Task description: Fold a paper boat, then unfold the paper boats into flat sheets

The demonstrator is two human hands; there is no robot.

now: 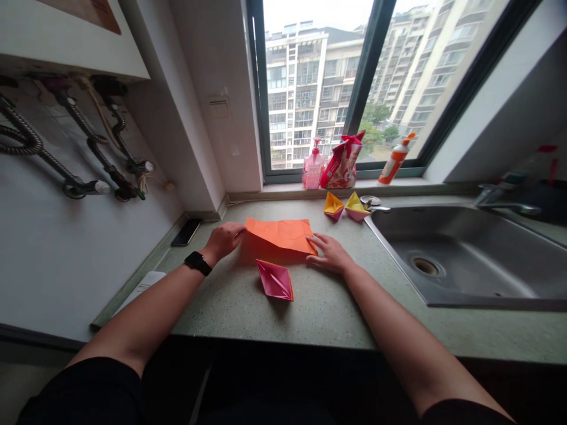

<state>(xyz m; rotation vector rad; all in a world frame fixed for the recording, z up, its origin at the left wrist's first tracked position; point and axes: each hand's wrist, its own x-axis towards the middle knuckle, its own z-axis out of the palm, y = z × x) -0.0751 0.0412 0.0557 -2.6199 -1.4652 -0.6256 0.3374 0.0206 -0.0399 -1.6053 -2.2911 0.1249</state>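
Note:
An orange sheet of paper (280,233) lies folded on the green countertop (328,307). My left hand (225,239) pinches its left edge, fingers curled on the paper. On the sheet's right corner my right hand (328,252) presses down with fingers stretched flat. A pink and orange folded paper boat (275,279) sits just in front of the sheet, between my arms. Two more paper boats, yellow and pink (333,206) (357,206), stand further back near the sink.
A steel sink (465,260) with a tap (500,200) fills the right side. On the window sill stand a pink soap pump bottle (313,165), a red bag (343,162) and an orange bottle (394,160). A black phone (186,232) lies at the left wall, under hoses (80,147).

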